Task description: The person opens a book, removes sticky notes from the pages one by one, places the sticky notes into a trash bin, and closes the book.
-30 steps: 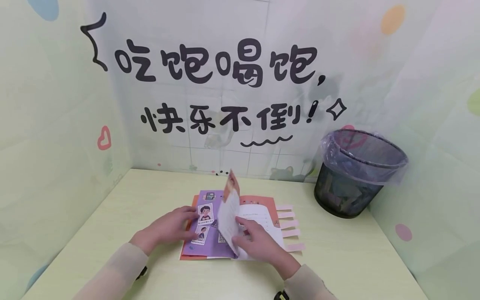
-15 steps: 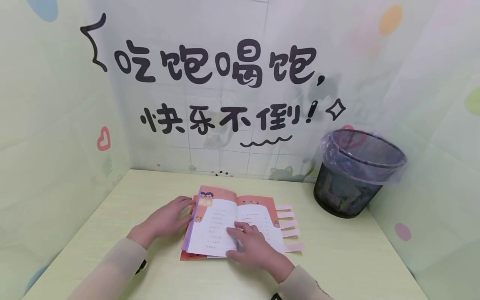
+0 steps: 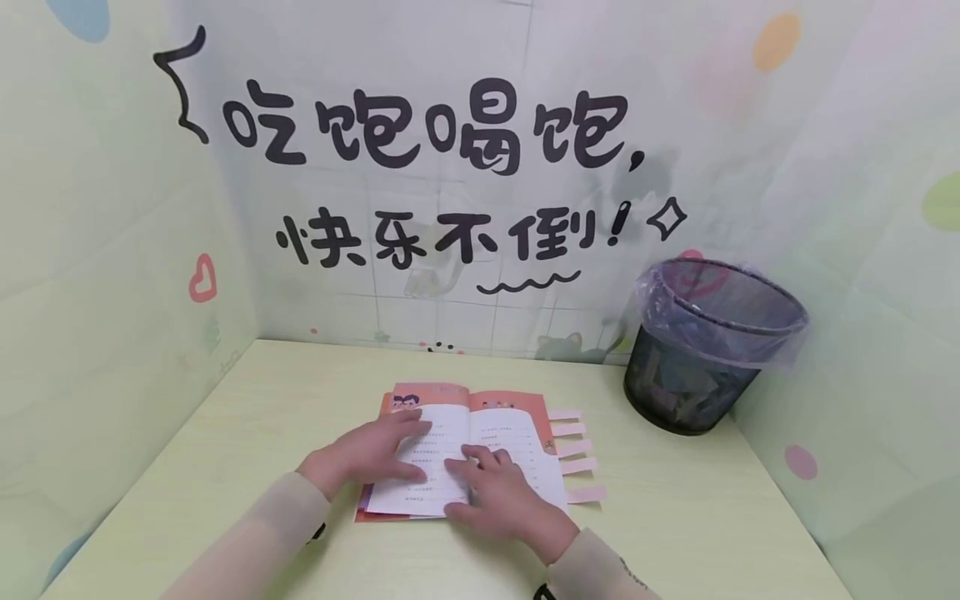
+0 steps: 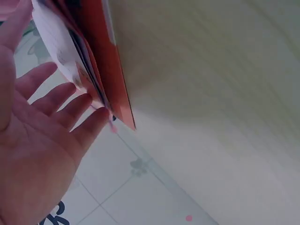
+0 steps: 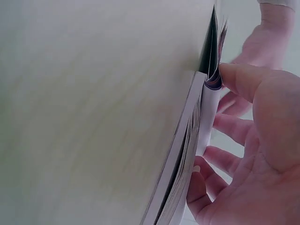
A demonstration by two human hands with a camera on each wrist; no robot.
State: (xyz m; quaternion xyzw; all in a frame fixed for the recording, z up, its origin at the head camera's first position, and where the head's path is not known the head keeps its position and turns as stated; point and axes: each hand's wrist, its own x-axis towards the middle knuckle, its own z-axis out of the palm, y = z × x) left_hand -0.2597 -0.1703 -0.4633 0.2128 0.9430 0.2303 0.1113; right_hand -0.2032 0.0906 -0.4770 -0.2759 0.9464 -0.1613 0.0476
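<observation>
An open book [image 3: 442, 492] lies on the table, its white pages of printed lines topped by orange-red bands. My left hand [image 3: 371, 450] is spread over the left page, fingers extended toward the spine; the left wrist view shows the left hand [image 4: 47, 136] palm-on, fingertips at the page [image 4: 56, 37]. Near the spine, my right hand [image 3: 498, 496] rests on the pages, fingers loosely bent and thumb toward the lower edge. From the right wrist, the book's page edges [image 5: 187, 145] appear as a thick stack under the right hand [image 5: 262, 145].
Several pink sticky tabs [image 3: 577, 447] jut from the book's right edge. At the table's back right stands a black mesh wastebasket [image 3: 675, 387] with a clear purple liner. A printed curtain [image 3: 480, 200] with large black characters encloses the pale wooden table [image 3: 225, 433].
A leaf that stood upright has been turned over to the left, covering the purple page. My left hand has moved from the book's left edge onto that leaf; the right stays near the spine.
</observation>
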